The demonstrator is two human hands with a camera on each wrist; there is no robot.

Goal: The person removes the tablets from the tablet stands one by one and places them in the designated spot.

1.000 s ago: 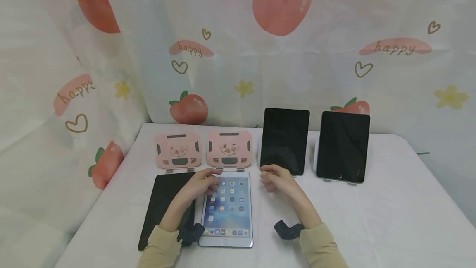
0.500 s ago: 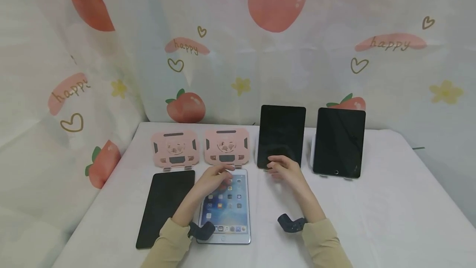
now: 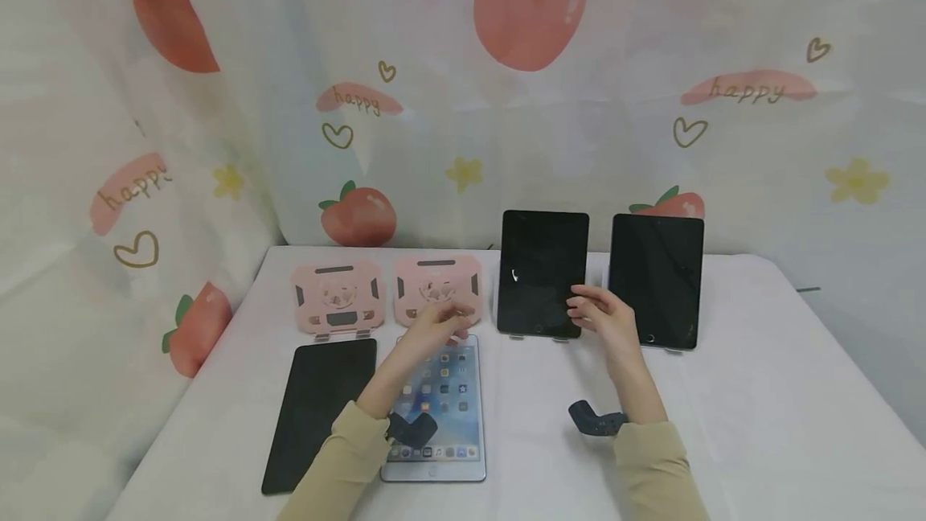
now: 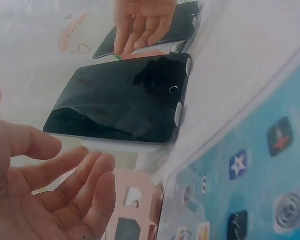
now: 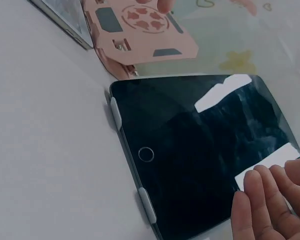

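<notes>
My left hand (image 3: 437,324) hovers over the top edge of a white tablet with a lit screen (image 3: 452,416), in front of a pink tablet stand (image 3: 434,276). Its fingers are loosely bent and hold nothing. Between two upright tablets is my right hand (image 3: 611,324), also holding nothing, its fingertips overlapping the right edge of the middle black-screened tablet (image 3: 538,272). The right wrist view shows these relaxed fingers (image 5: 255,190) beside that tablet's glossy screen. The other upright tablet (image 3: 660,276) stands behind the right hand, partly covered by it.
A dark tablet (image 3: 321,408) lies flat at the left, behind it a second pink stand (image 3: 336,288). All stand on a white-covered table (image 3: 781,424). A fruit-printed curtain (image 3: 434,14) hangs along the back and left side.
My right hand has moved right, from left of the middle upright tablet to its right edge. The left hand has shifted right and farther back, up to the pink stand. The tablets stay in place.
</notes>
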